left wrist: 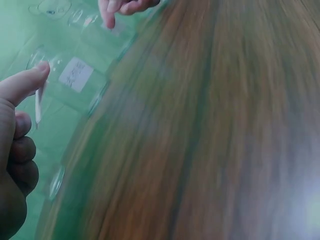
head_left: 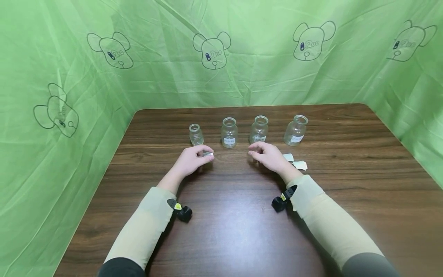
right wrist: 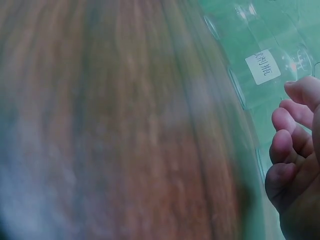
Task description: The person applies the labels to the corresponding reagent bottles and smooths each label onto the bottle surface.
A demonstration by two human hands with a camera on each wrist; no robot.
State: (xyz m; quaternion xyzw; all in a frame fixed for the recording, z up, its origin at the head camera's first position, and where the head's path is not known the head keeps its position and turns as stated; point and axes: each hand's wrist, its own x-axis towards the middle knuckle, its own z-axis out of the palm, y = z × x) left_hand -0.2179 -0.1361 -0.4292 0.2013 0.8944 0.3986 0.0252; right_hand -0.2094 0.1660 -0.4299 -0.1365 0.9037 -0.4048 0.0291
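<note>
My left hand (head_left: 191,159) pinches a small white paper label (head_left: 208,154) between thumb and fingers, just in front of the small glass jar (head_left: 195,135); that label appears edge-on in the left wrist view. No label shows on the visible side of this jar. To its right stand three larger open glass jars with white labels: one in the middle (head_left: 229,132), another (head_left: 259,129) behind my right fingers, and one at the right (head_left: 295,130). My right hand (head_left: 271,156) is loosely curved above the table with nothing between thumb and fingers. In the right wrist view a jar label (right wrist: 263,67) bears handwriting.
Pieces of white paper (head_left: 299,165) lie on the wooden table (head_left: 228,223) beside my right wrist. Green cloth (head_left: 256,73) with drawn bear heads hangs behind the table and along both sides.
</note>
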